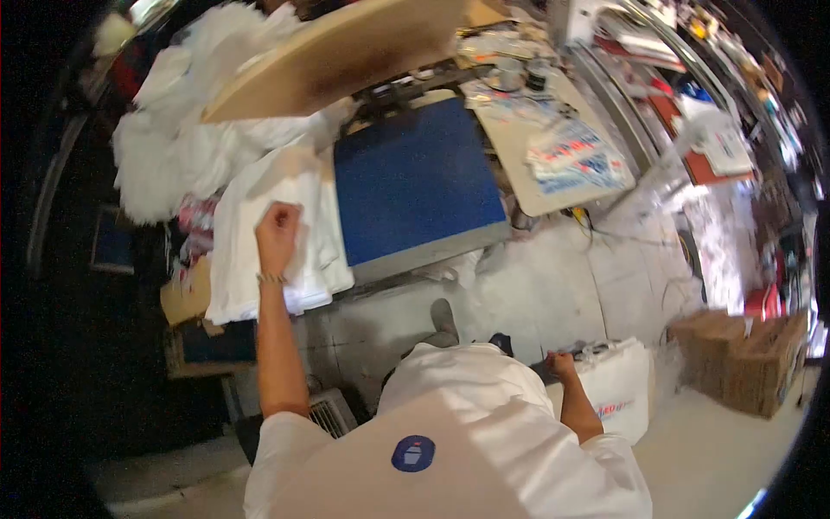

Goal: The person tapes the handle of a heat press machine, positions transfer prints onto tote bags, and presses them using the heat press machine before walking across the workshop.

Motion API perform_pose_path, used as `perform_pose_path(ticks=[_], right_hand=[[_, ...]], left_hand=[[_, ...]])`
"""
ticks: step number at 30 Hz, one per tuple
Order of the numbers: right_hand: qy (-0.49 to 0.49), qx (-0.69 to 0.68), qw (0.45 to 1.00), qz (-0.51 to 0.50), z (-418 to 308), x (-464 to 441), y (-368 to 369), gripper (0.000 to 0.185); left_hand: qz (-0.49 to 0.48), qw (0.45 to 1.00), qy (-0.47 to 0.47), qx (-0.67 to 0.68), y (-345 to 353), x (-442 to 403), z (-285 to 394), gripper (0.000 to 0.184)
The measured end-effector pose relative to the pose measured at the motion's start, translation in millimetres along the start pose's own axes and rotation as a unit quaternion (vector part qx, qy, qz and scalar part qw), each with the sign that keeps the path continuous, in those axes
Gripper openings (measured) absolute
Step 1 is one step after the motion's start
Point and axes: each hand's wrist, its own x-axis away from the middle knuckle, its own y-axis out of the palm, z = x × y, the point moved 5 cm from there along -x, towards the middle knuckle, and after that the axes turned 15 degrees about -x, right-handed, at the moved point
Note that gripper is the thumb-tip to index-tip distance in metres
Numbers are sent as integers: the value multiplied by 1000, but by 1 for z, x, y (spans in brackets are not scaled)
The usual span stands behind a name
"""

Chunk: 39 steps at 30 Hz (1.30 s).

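Observation:
My left hand [278,227] is over a stack of folded white cloth [238,251], its fingers curled together; whether they pinch the fabric is too small to tell. Right of the stack lies a flat blue board [415,182] with a grey front edge. My right hand [562,365] hangs low on the right, its fingers curled, beside a white bag [616,394] with red and blue print. What it holds, if anything, cannot be made out.
A pale curved panel [337,60] hangs above the blue board. White fabric [164,147] is heaped at the upper left. The beige side table [540,201] bears printed plastic sheets [575,156]. A cardboard box [739,359] stands on the floor at the right.

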Motion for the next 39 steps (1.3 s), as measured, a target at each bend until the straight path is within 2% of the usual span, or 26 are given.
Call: perform_pose_path(ticks=[2,4,5,7,9,10,11,12,13,14,16,17,18,19,21,22,23,24,28,30,33,34,35,36,37,39], right_hand=[[-31,168,983,64,-89,24,56,26],[-93,163,982,1,-141,6,93,28],[-126,177,976,2,-170,4,115,28],[-195,211,958,-3,-229,11,164,27],[-273,244,930,-24,-275,6,200,26],[-311,255,915,-34,-295,4,211,26],[-350,315,882,7,-317,5,223,30],[-382,375,844,49,-338,8,237,33],[-423,412,806,51,-358,11,251,34],[-444,405,798,51,-372,3,257,32],[-459,423,779,63,-409,7,275,27],[-460,422,778,73,-425,7,279,27],[-490,442,746,96,-438,10,284,24],[-518,460,711,117,-448,11,288,25],[-517,487,689,145,-461,2,291,29],[-517,515,663,166,-470,-3,294,35],[-481,540,665,187,-476,-10,295,47],[-483,538,665,187,-481,-16,297,47],[-515,574,600,213,-501,-43,294,53],[-551,606,530,218,-510,-53,294,48],[-533,640,526,170,-518,-67,293,42],[-528,649,523,165,-521,-69,292,37],[-521,658,520,157,-522,-70,293,33],[-549,632,531,136,-523,-64,297,29],[-487,679,530,146,-527,-67,298,25],[-485,668,549,131,-531,-79,287,26]], left_hand=[[74,993,-68,-60,-34,-31,-90,21],[91,945,-133,-286,-44,-46,-221,39],[93,944,-139,-285,-41,-42,-263,39],[-8,854,-346,-390,-34,-23,-338,60],[-97,859,-345,-366,-39,-22,-343,70],[-91,872,-322,-358,-31,-27,-393,79],[-60,828,-319,-457,-42,-35,-389,93],[81,763,-367,-526,-39,-28,-411,104],[-69,801,-420,-420,-68,-38,-359,109],[-84,810,-406,-415,-68,-42,-332,109],[-47,837,-474,-271,-75,-48,-299,96],[-25,839,-507,-197,-79,-47,-291,91],[-21,839,-509,-190,-83,-43,-305,86],[-31,843,-498,-204,-85,-41,-328,82],[-53,846,-467,-251,-95,-34,-379,74],[-63,847,-453,-271,-101,-31,-398,70],[-72,848,-442,-285,-104,-29,-414,65],[-83,849,-429,-297,-108,-30,-428,61],[-122,857,-376,-331,-118,-31,-460,45],[-138,862,-347,-342,-125,-28,-474,37],[-150,872,-302,-355,-128,-27,-485,25],[-142,881,-269,-362,-132,-32,-460,23],[-137,875,-284,-367,-133,-31,-445,23],[-79,885,-271,-370,-140,-34,-427,20],[-21,891,-257,-375,-147,-38,-409,18],[66,904,-245,-344,-161,-37,-379,18]])
